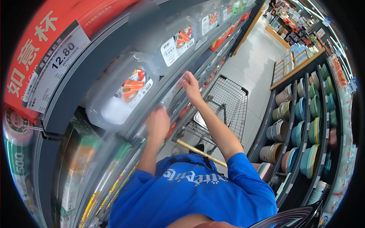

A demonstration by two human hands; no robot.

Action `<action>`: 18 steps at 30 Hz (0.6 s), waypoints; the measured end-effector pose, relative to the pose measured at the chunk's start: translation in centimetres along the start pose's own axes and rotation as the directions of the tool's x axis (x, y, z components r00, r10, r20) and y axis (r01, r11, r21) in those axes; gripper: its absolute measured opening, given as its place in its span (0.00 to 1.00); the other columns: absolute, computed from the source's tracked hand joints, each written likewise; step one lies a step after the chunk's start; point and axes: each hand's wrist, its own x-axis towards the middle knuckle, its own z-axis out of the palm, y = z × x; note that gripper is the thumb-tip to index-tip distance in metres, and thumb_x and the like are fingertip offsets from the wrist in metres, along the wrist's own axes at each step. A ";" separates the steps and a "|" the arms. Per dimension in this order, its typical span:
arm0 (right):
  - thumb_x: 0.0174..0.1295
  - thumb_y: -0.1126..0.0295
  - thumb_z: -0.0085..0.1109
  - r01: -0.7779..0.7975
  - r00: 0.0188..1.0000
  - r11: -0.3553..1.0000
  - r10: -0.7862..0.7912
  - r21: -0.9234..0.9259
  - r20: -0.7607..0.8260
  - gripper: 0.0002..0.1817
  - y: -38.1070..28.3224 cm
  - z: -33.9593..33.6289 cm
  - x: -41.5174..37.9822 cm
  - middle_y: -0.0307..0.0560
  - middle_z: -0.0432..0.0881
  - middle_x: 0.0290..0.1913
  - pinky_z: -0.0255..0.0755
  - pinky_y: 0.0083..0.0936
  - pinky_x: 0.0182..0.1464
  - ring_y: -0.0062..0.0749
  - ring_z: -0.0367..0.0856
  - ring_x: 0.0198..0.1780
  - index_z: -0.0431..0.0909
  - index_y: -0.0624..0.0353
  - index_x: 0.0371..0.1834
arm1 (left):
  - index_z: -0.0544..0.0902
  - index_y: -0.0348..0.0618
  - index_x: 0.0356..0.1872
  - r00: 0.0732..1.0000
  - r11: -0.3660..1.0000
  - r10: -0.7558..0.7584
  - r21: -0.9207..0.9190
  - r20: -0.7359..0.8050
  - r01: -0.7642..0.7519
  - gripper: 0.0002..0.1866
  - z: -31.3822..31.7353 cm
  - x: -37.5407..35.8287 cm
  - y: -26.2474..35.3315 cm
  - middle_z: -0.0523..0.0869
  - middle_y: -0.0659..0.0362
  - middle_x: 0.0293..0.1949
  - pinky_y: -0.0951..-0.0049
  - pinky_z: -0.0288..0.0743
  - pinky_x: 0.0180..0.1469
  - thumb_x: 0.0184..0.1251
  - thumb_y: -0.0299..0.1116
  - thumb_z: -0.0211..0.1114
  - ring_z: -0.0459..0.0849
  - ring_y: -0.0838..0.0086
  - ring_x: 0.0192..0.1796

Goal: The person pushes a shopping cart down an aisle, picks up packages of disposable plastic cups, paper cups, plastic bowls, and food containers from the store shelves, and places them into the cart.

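Observation:
My right hand (192, 86) is raised to the edge of a grey shelf (142, 112), its fingertips pinched on the upper end of a clear plastic strip (173, 92). Lower down, my left hand (158, 122) is closed at the strip's other end and slightly blurred. The strip runs along the shelf front between both hands. Behind it on the shelf, a clear lidded plastic box (121, 91) with a food-picture label lies nearest my left hand. A similar box (178, 42) sits farther along.
A wire shopping cart (228, 100) with a wooden-coloured handle (199, 152) stands in the aisle close to me. Shelves of stacked bowls (279, 131) line the right side. A red sign (34, 49) and a price tag (57, 64) hang at the left shelf edge.

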 end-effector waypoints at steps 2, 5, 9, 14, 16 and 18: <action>0.72 0.80 0.48 0.064 0.997 0.997 -0.062 -0.038 0.043 0.19 -0.2 0.1 0.2 0.40 0.78 0.48 0.72 0.22 0.53 0.24 0.77 0.49 0.69 0.65 0.66 | 0.84 0.32 0.35 0.999 0.999 -0.032 -0.014 0.031 0.032 0.17 0.0 0.4 0.0 0.87 0.40 0.32 0.47 0.80 0.43 0.77 0.35 0.53 0.87 0.42 0.38; 0.73 0.77 0.49 0.015 0.999 0.979 -0.005 -0.201 0.049 0.20 0.8 -0.2 0.6 0.46 0.79 0.57 0.70 0.23 0.59 0.29 0.77 0.57 0.68 0.67 0.68 | 0.84 0.30 0.40 0.993 0.996 0.003 -0.088 -0.121 -0.014 0.16 1.6 1.2 -1.8 0.87 0.38 0.38 0.47 0.77 0.47 0.77 0.34 0.53 0.86 0.41 0.43; 0.74 0.72 0.51 0.032 0.996 0.880 0.010 -0.474 0.085 0.29 0.2 -0.6 -0.3 0.57 0.71 0.72 0.61 0.31 0.74 0.40 0.68 0.74 0.58 0.65 0.77 | 0.84 0.29 0.44 0.984 0.991 -0.012 -0.136 -0.177 -0.012 0.16 1.4 1.1 -1.6 0.85 0.35 0.43 0.47 0.74 0.51 0.76 0.33 0.54 0.83 0.39 0.46; 0.73 0.71 0.53 0.042 0.991 0.852 0.030 -0.521 0.129 0.37 -1.2 -2.0 -5.2 0.61 0.60 0.78 0.54 0.36 0.78 0.46 0.57 0.80 0.48 0.62 0.81 | 0.84 0.30 0.42 0.979 0.995 -0.011 -0.099 -0.202 -0.009 0.16 1.4 1.0 -1.6 0.85 0.36 0.41 0.47 0.76 0.48 0.77 0.34 0.54 0.85 0.42 0.45; 0.72 0.73 0.54 -0.066 0.997 0.890 0.078 -0.451 0.008 0.36 -0.7 -3.8 -9.0 0.61 0.63 0.77 0.60 0.37 0.75 0.47 0.60 0.79 0.50 0.60 0.81 | 0.84 0.32 0.38 1.000 0.995 -0.008 -0.095 0.003 0.008 0.15 -1.3 0.1 -0.4 0.86 0.39 0.39 0.48 0.77 0.44 0.76 0.35 0.55 0.86 0.44 0.41; 0.71 0.75 0.54 -0.185 0.980 0.930 0.148 -0.317 -0.136 0.34 -0.2 -7.2 -14.0 0.59 0.67 0.74 0.66 0.37 0.71 0.44 0.66 0.75 0.54 0.59 0.79 | 0.84 0.34 0.31 0.979 0.962 0.200 -0.194 0.031 -0.191 0.16 -3.0 -1.3 0.6 0.85 0.43 0.30 0.53 0.77 0.36 0.73 0.37 0.61 0.85 0.47 0.33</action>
